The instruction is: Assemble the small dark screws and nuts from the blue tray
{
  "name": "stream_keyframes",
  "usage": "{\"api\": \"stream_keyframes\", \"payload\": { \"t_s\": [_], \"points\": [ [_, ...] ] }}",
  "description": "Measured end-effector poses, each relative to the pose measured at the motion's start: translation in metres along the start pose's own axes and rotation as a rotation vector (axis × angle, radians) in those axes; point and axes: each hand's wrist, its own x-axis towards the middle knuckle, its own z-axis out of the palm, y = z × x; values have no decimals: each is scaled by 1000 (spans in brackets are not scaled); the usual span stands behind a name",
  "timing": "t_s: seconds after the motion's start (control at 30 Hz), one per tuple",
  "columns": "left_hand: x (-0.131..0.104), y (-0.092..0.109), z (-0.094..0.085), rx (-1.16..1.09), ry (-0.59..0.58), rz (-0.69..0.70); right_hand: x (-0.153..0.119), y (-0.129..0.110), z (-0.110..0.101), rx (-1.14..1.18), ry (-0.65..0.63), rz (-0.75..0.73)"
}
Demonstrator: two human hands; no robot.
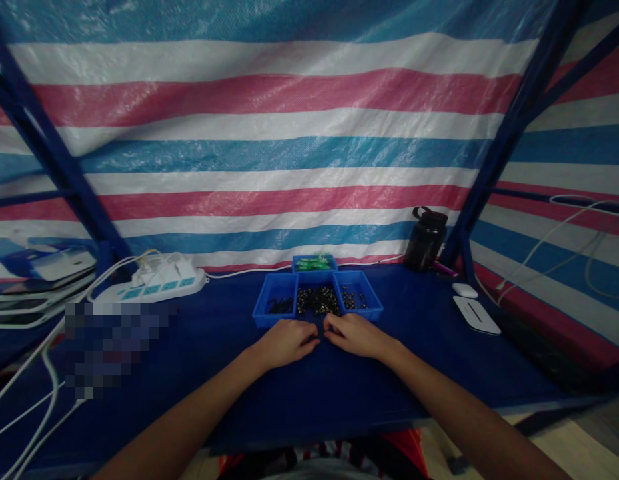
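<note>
My left hand [288,343] is closed over the blue tabletop [319,393], thumb and fingers pinched together. Facing it a short gap away, my right hand [359,335] is curled the same way. Anything between the fingertips is too small to make out. Just beyond them stands a blue middle bin [316,277] with many small dark and shiny metal parts [318,300]. The left blue bin [262,303] has thin black pieces [280,306]; the right blue bin [372,300] has a few small metallic pieces [353,298]. Behind them, another blue bin [314,268] contains green pieces [314,262].
A white power strip [159,288] with plugs and cables lies at left, near stacked devices [34,300]. A black bottle [426,240] stands at the back right. A white case [465,291] and a flat white box [476,315] lie at right. Blue posts [509,133] frame the table.
</note>
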Motion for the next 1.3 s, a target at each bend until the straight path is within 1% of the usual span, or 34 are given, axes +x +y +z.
{"api": "stream_keyframes", "payload": {
  "t_s": [0.3,0.77,0.93,1.1,1.3],
  "points": [
    [0,0,0,3,10,8,-1,3,2,-17,15,-27],
    [0,0,-1,-9,-4,-7,-1,1,1,25,-2,-49],
    [0,1,-2,-13,-5,-12,-1,1,0,7,-5,-45],
    [-1,2,-3,-23,9,-15,-1,2,1,2,-11,-74],
    [-1,1,-2,-54,-1,-16,0,2,1,-3,-24,-98]
  ]
}}
